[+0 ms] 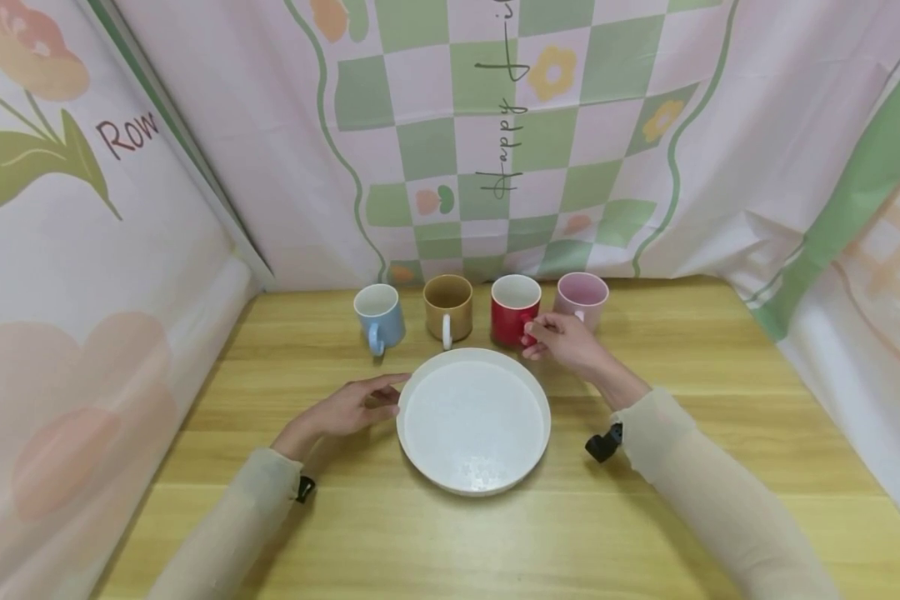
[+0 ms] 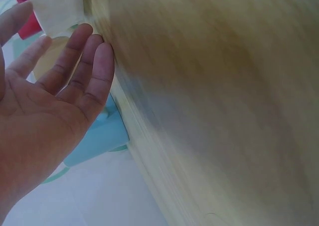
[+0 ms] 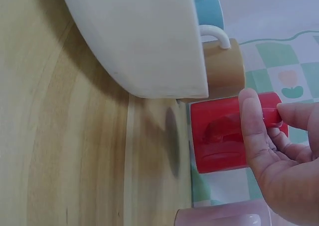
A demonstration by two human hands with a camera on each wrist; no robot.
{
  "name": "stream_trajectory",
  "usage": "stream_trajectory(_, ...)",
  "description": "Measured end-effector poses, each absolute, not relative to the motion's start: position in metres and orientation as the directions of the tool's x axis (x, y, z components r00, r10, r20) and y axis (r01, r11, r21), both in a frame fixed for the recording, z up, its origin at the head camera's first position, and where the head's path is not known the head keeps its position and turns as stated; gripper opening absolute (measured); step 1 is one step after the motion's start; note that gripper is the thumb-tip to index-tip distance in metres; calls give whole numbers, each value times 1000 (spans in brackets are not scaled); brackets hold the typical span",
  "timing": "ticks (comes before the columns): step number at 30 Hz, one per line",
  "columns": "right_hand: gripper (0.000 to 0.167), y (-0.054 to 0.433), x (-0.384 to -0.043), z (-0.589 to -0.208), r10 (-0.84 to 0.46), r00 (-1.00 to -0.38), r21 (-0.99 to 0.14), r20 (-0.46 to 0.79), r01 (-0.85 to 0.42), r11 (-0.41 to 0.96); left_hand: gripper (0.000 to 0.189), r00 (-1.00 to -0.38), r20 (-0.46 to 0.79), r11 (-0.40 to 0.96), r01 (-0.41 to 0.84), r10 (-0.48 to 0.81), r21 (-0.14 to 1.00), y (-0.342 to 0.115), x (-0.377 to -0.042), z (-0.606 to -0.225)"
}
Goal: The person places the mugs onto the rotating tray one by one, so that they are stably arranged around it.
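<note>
Head view: right of centre, the right hand (image 1: pixel 566 340) holds the red mug (image 1: pixel 505 327). The left hand (image 1: pixel 348 407), fingers loosely extended, is at the left side of the central tray (image 1: pixel 472 425); contact is unclear. The blue mug (image 1: pixel 382 325) and brown mug (image 1: pixel 461 323) stand upper left of centre; the pink mug (image 1: pixel 582 290) crowds the right hand.

Left wrist view: palm open, holding nothing.

Right wrist view: thumb and finger pinch the handle (image 3: pixel 271 117); best keep it snug, the mug upright and clear of the tray's wall.
</note>
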State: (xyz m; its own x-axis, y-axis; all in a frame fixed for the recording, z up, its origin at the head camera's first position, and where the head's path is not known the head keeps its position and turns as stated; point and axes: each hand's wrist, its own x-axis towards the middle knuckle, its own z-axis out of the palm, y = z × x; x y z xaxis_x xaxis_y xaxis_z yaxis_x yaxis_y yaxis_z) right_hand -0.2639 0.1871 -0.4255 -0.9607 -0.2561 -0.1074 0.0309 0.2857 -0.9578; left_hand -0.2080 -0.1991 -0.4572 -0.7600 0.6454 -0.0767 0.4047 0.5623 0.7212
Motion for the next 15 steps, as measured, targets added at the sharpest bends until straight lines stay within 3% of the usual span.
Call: stream_trajectory(15,31,189,-249,-412,-312,-946,-949,-84,-19,313,57,-768,-96,573,382,633,725,-198,-209,-457)
